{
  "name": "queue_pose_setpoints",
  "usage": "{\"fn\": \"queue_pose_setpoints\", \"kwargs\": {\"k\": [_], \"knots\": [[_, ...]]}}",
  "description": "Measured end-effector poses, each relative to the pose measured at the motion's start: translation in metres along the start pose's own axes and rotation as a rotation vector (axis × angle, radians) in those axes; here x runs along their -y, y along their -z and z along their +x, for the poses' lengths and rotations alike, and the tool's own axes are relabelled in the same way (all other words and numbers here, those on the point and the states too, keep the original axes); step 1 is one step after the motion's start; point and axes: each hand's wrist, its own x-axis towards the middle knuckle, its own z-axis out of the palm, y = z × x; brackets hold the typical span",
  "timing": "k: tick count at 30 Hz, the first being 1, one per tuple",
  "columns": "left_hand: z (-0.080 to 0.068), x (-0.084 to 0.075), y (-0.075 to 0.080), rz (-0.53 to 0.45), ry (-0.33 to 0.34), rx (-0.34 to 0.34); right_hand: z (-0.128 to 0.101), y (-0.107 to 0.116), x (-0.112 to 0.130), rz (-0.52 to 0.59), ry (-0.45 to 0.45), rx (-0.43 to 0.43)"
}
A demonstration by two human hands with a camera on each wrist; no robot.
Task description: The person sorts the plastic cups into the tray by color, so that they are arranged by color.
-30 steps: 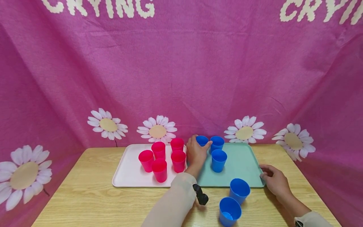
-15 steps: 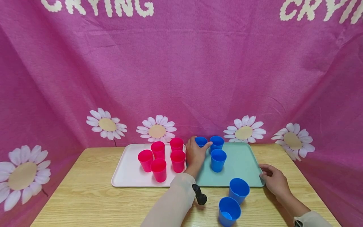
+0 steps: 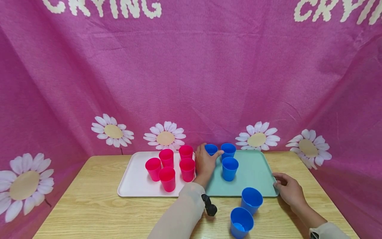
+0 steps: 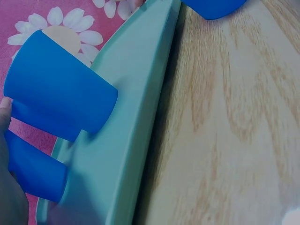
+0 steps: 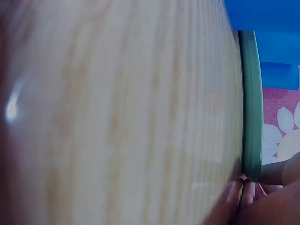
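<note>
Trays lay edge to edge at the far middle of the wooden table (image 3: 89, 205): a pink tray (image 3: 134, 184) on the left bearing five red cups (image 3: 168, 178), a green tray (image 3: 253, 171) on the right. Bare wood lay open along the near left. The left hand (image 3: 205, 163) curled round a blue cup (image 3: 211, 149) at the green tray's far left corner, two more blue cups (image 3: 230, 168) just right of it. The right hand (image 3: 288, 190) gripped the green tray's near right rim, fingers bent. Two loose blue cups (image 3: 251, 200) stood on the wood just near that tray.
</note>
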Motion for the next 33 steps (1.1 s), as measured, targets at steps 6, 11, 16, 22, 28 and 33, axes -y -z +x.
{"fn": "queue_pose_setpoints", "kwargs": {"k": [6,11,16,22,28,33], "knots": [[0.001,-0.001,0.000,-0.010,0.001,0.019,0.001,0.000,0.000,0.008,-0.014,0.010],[0.002,-0.004,0.001,-0.002,-0.020,0.007,0.001,-0.001,0.000,0.022,-0.027,0.018],[0.003,-0.009,0.003,0.003,-0.043,-0.028,0.001,0.000,0.000,0.028,-0.018,0.016],[0.004,-0.016,0.009,-0.014,-0.074,-0.077,0.000,0.000,0.000,0.016,-0.002,0.012],[0.003,-0.023,0.014,-0.039,-0.096,-0.087,0.000,0.001,0.001,0.015,-0.001,0.011],[-0.001,-0.028,0.017,-0.043,-0.116,-0.084,-0.001,0.001,0.001,0.014,0.001,0.008]]}}
